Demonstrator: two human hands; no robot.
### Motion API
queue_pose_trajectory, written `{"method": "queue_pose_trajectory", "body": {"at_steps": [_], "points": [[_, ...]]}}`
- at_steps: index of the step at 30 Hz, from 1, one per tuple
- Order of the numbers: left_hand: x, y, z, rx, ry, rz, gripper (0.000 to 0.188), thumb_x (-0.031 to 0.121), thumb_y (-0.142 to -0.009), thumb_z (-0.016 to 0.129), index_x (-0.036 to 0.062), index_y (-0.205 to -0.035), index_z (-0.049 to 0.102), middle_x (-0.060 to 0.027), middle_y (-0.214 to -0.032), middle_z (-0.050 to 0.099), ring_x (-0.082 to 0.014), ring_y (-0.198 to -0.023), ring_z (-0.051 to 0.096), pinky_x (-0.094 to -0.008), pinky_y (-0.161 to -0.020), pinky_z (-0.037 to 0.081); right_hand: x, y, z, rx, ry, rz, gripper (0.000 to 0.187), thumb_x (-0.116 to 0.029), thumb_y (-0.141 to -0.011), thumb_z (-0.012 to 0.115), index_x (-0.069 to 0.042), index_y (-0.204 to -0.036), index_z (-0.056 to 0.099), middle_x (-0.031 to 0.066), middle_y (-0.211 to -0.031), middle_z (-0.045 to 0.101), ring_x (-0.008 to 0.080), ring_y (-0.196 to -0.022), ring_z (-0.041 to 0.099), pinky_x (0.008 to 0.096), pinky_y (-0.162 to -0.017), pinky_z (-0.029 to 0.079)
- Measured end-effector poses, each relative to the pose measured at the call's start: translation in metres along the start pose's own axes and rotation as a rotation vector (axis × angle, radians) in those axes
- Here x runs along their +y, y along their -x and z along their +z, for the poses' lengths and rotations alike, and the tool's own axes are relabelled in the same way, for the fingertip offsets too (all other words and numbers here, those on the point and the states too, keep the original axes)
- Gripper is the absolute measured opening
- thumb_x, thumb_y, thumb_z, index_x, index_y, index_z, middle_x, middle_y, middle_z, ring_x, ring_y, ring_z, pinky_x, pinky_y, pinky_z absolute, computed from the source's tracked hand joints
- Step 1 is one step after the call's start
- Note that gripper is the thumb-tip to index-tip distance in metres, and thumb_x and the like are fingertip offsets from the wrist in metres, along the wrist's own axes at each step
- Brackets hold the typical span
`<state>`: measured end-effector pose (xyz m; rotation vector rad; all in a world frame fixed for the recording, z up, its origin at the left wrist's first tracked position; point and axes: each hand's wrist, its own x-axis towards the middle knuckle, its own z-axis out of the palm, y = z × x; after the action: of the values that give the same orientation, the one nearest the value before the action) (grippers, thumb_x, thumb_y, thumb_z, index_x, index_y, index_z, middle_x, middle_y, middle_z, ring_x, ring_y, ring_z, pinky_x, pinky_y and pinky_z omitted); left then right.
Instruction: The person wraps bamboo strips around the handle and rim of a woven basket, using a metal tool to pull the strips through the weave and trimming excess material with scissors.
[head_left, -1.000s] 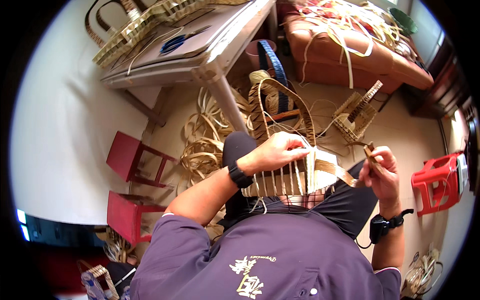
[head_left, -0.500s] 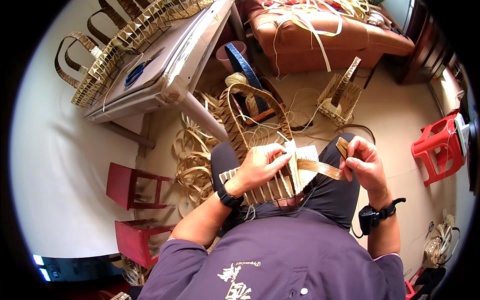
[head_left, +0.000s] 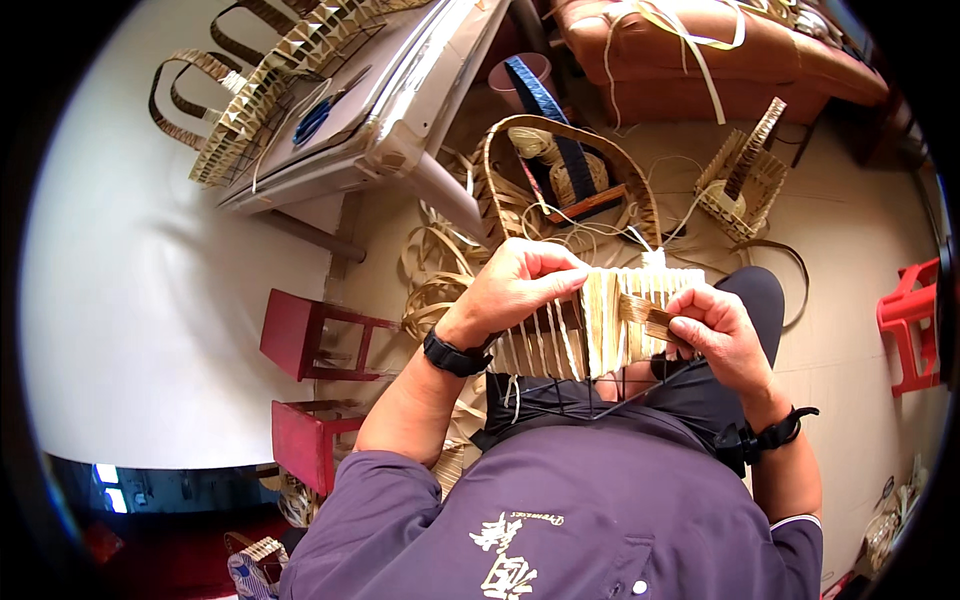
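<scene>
Over the lap [head_left: 685, 398], left hand [head_left: 512, 288] grips the basket [head_left: 603, 325], right hand [head_left: 722, 335] a brown strip [head_left: 640, 314].

A: Main obj?
B: Part-covered basket [head_left: 605, 335], on lap [head_left: 700, 385]. Side panel faces up twd cam, approx. rectangular.
A: Surface?
B: Pale straw cords, running near-to-far. Ctr: wide tan band, packed tight. L portion: cords spaced, dk brown btwn. Black wire frame [head_left: 591, 395] exposed along near edge; loose cord end [head_left: 516, 390] hangs at near L.
A: Handle [head_left: 550, 121]?
B: Tall arch, brown wrap, beyond panel; join hidden.
A: 2nd obj?
B: Strip [head_left: 640, 313], flat, med brown, w/ lengthwise grain. Lies across cords just R of tan band, slants down to R; outer end partly hidden.
</scene>
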<state>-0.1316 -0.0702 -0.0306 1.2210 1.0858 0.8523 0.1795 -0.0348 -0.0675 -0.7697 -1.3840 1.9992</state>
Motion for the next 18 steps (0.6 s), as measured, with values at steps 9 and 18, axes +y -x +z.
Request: {"method": "queue_pose_trajectory", "body": {"at_steps": [9,18], "points": [[-0.002,0.01,0.008,0.027,-0.093,0.0,0.023,0.016,-0.107,0.071,-0.0038,-0.116,0.075,0.0003,-0.098,0.075,-0.005,-0.088,0.064,-0.0246,-0.081,0.054,0.0,-0.034,0.022,0.056,0.248,-0.201,0.004,0.001,-0.095,0.078,0.002,-0.098,0.079,0.0008,-0.086,0.073,0.0097,-0.083,0.067,0.0276,-0.079,0.055],[0.002,0.029,-0.006,-0.075,-0.232,0.053,0.032,0.012,-0.095,0.075,-0.0023,-0.123,0.069,-0.0023,-0.106,0.071,-0.006,-0.094,0.061,-0.0268,-0.083,0.052,-0.007,-0.034,0.057,0.089,0.672,-0.336,0.013,0.004,-0.083,0.08,-0.001,-0.091,0.071,0.0063,-0.082,0.068,0.0189,-0.077,0.066,0.0324,-0.071,0.052]]}}
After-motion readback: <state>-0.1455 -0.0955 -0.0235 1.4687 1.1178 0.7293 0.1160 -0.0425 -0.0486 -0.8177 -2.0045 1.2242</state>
